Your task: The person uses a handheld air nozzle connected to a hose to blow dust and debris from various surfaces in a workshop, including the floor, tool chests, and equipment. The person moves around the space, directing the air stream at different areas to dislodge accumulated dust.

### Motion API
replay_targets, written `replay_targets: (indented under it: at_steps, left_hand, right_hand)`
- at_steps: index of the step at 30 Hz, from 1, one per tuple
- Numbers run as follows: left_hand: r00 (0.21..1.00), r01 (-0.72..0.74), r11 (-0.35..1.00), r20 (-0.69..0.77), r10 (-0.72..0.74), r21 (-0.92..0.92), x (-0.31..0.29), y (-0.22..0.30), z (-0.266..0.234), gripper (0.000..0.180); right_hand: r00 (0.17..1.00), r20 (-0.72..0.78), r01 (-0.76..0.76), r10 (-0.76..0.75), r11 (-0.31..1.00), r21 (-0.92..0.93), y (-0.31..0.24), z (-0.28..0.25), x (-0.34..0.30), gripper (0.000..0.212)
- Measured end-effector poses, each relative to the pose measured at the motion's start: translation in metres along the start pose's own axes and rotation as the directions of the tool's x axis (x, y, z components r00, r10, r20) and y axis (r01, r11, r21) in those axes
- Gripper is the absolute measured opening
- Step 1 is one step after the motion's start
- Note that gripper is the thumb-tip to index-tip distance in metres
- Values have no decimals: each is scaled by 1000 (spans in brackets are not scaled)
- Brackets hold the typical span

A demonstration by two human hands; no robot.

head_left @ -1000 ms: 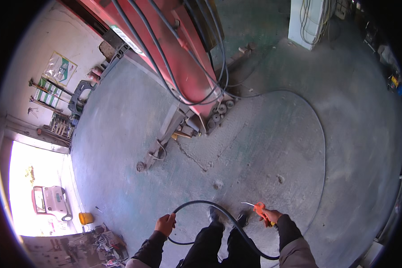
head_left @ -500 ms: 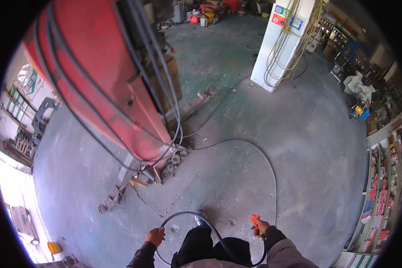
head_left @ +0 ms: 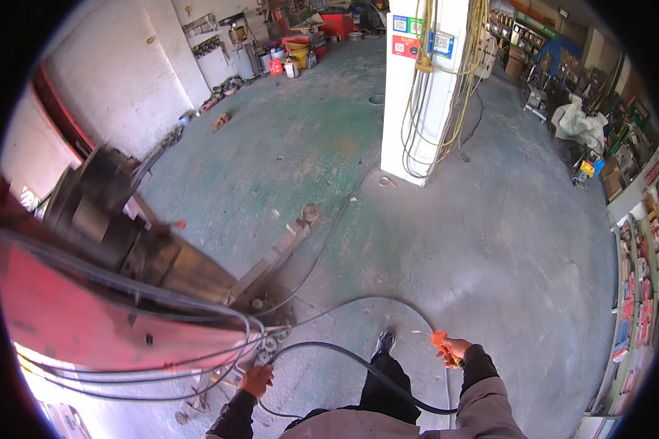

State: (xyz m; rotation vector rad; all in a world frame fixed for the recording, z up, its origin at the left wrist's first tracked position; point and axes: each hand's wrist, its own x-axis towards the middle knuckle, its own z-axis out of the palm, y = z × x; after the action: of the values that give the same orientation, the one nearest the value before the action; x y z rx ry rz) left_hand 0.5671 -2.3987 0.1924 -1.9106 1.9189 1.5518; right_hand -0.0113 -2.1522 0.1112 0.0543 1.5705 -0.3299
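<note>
My right hand (head_left: pixel 458 352) is wrapped round an orange air blow gun (head_left: pixel 438 339), its thin metal nozzle pointing left. At the left, my left hand (head_left: pixel 255 381) is closed on a black air hose (head_left: pixel 328 346). The hose arches in front of my body from that hand toward my right forearm. A thinner stretch of hose (head_left: pixel 377 298) curves over the floor, from the foot of a red machine post (head_left: pixel 110 325) to near my right hand. My dark shoe (head_left: pixel 385 342) shows between the hands.
Dark cables (head_left: pixel 146 293) hang along the red post at the near left. A low metal arm (head_left: pixel 274 252) reaches from its base across the floor. Ahead stands a white pillar (head_left: pixel 410 121) with yellow cables. Shelves of boxes (head_left: pixel 633 300) line the right side; containers (head_left: pixel 293 58) stand far back.
My view has shifted forward and turned, so the red post now lies lower left and more of the back wall shows. One foot has stepped out. Both hands keep their hold.
</note>
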Motion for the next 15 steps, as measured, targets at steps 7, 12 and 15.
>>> replay_targets:
  at_steps: [7, 12, 15]
  left_hand:
    - [998, 50, 993, 46, -46, -102, 118, 169, 25, 52]
    - [996, 77, 975, 51, -67, -210, 200, 237, 6, 51]
    - [994, 99, 974, 62, -87, -206, 262, 276, -4, 53]
  right_hand:
    - [973, -203, 190, -112, 885, 425, -177, -167, -12, 63]
    - [990, -102, 133, -102, 919, 371, -307, -222, -3, 66]
    - [997, -73, 38, -39, 999, -6, -390, -217, 22, 65]
